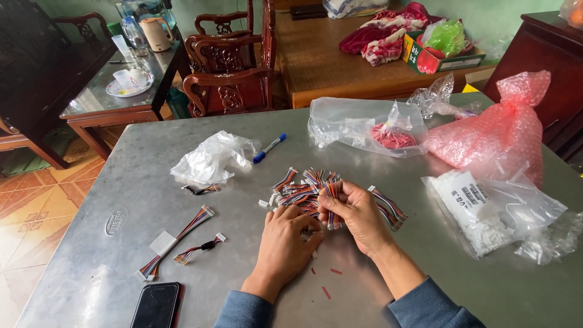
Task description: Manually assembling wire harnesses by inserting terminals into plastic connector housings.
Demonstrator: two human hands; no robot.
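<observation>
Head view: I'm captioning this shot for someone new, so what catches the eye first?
The two hands, left hand and right hand, meet at the middle of the grey metal table over a pile of multicoloured wire harnesses. To the right lies a big pink bubble-wrap bag. A dark phone lies at the near left edge.

Seen from the single camera on my head, the view tips steeply down and forward over the grey metal counter, near enough that my left hand and right hand sit at lower centre, with my forearms entering at the bottom edge. The lens faces away from my body, so the counter's far edge, the carved wooden chairs and a second table fill the top of the frame, well apart from me.
</observation>
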